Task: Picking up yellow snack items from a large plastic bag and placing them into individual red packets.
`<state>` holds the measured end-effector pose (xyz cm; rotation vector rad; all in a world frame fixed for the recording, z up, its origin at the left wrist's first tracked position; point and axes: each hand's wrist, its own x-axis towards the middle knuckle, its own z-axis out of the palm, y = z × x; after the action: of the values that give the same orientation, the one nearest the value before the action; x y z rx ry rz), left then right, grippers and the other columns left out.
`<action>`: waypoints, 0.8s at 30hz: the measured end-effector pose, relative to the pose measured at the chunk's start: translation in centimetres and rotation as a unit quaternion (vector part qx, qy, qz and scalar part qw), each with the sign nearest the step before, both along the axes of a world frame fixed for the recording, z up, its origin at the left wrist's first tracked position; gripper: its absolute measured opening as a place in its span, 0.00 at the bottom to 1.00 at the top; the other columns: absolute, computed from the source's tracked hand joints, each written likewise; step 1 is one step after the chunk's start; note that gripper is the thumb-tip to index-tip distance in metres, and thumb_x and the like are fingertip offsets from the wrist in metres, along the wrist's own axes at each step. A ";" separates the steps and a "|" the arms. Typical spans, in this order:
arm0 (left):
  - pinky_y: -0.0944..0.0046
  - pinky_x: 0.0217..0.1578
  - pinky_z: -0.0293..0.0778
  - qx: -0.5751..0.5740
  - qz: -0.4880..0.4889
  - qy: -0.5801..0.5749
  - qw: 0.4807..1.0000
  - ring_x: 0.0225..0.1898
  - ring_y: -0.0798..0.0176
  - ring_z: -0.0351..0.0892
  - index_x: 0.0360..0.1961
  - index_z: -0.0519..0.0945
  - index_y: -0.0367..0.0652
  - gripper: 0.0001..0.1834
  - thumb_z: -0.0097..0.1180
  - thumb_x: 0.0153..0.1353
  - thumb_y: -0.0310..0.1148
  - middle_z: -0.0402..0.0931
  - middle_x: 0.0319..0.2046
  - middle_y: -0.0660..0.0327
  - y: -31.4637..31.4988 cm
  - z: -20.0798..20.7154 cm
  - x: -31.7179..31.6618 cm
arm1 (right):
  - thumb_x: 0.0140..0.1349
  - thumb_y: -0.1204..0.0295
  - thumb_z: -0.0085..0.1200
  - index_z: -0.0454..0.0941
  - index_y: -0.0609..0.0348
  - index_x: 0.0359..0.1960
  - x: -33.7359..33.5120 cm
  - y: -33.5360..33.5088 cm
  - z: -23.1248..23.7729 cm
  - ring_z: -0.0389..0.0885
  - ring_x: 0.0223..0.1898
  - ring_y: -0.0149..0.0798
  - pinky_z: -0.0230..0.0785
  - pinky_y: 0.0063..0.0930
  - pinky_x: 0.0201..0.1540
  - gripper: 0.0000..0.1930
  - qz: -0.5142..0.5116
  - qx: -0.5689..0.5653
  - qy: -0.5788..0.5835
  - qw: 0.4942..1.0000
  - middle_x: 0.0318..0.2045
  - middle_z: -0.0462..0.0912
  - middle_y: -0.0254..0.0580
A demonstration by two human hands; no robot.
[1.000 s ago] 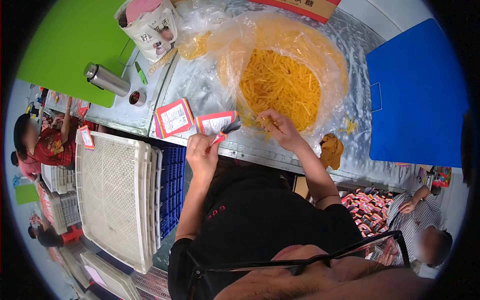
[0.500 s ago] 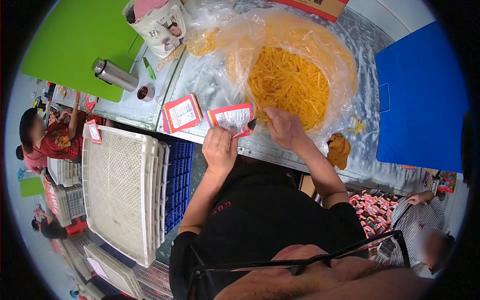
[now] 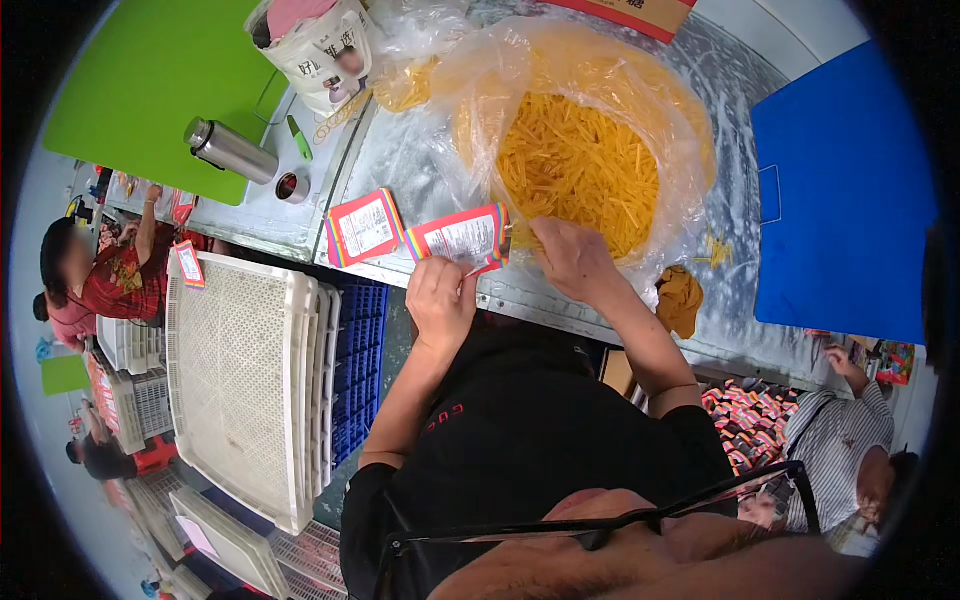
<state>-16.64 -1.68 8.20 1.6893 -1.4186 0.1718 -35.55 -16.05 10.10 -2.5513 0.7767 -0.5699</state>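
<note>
A small red packet (image 3: pixel 455 236) with rainbow-striped edges and a white label is pinched in my left hand (image 3: pixel 440 300), over the table's front edge. Close by that packet's right end is my right hand (image 3: pixel 575 258), its fingers curled together. Some yellow strips (image 3: pixel 518 240) show between those fingers and the packet's end; the fingers cover most of them. Just beyond my right hand, a large clear plastic bag (image 3: pixel 690 130) lies open, full of yellow strips (image 3: pixel 575 170). A second red packet (image 3: pixel 362 228) lies flat left of the held one.
On the metal table (image 3: pixel 735 180) are a crumpled brown cloth (image 3: pixel 678 300), a steel flask (image 3: pixel 235 150), a cup of dark liquid (image 3: pixel 291 187) and a green-handled tool (image 3: pixel 299 137). Stacked white trays (image 3: pixel 240 370) stand at left; a blue panel (image 3: pixel 840 200) rises at right. Co-workers are on both sides.
My right hand has come slightly lower, beside the packet's end, and the dark opening seen there earlier is now mostly hidden. The packet has tilted slightly. The co-worker at right has shifted.
</note>
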 end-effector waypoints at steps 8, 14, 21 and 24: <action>0.52 0.39 0.73 0.015 -0.041 -0.066 0.997 0.37 0.50 0.77 0.30 0.82 0.43 0.10 0.69 0.44 0.23 0.74 0.30 0.58 -0.2 0.1 0.2 | 0.58 0.74 0.52 0.72 0.58 0.37 0.6 0.0 1.5 0.81 0.33 0.51 0.73 0.44 0.34 0.06 0.006 -0.153 0.057 0.986 0.30 0.76 0.46; 0.54 0.36 0.75 -0.010 -0.058 0.043 0.997 0.35 0.51 0.78 0.29 0.82 0.40 0.12 0.69 0.42 0.18 0.76 0.29 0.57 -0.8 0.0 -0.1 | 0.58 0.74 0.51 0.73 0.57 0.38 1.1 -0.2 3.3 0.79 0.34 0.44 0.71 0.38 0.33 0.07 0.050 -0.225 0.052 0.972 0.31 0.74 0.42; 0.62 0.32 0.74 0.071 -0.018 0.200 0.977 0.29 0.61 0.77 0.28 0.79 0.36 0.12 0.74 0.47 0.16 0.77 0.27 0.57 -0.4 0.5 -0.3 | 0.55 0.76 0.53 0.77 0.59 0.47 0.6 -0.3 3.0 0.79 0.34 0.47 0.72 0.41 0.36 0.16 0.069 -0.186 -0.021 0.980 0.32 0.75 0.43; 0.59 0.31 0.74 0.061 -0.019 0.208 0.976 0.29 0.58 0.78 0.28 0.80 0.37 0.12 0.74 0.47 0.17 0.76 0.26 0.58 -0.3 0.2 -0.1 | 0.59 0.73 0.53 0.75 0.59 0.41 0.5 -0.3 2.9 0.79 0.32 0.44 0.73 0.39 0.34 0.09 0.053 -0.200 -0.034 0.978 0.30 0.74 0.41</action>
<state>-16.70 -2.03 8.40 1.6754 -1.1615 -0.2819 -35.01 -16.36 13.05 -2.8968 0.5391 -0.8458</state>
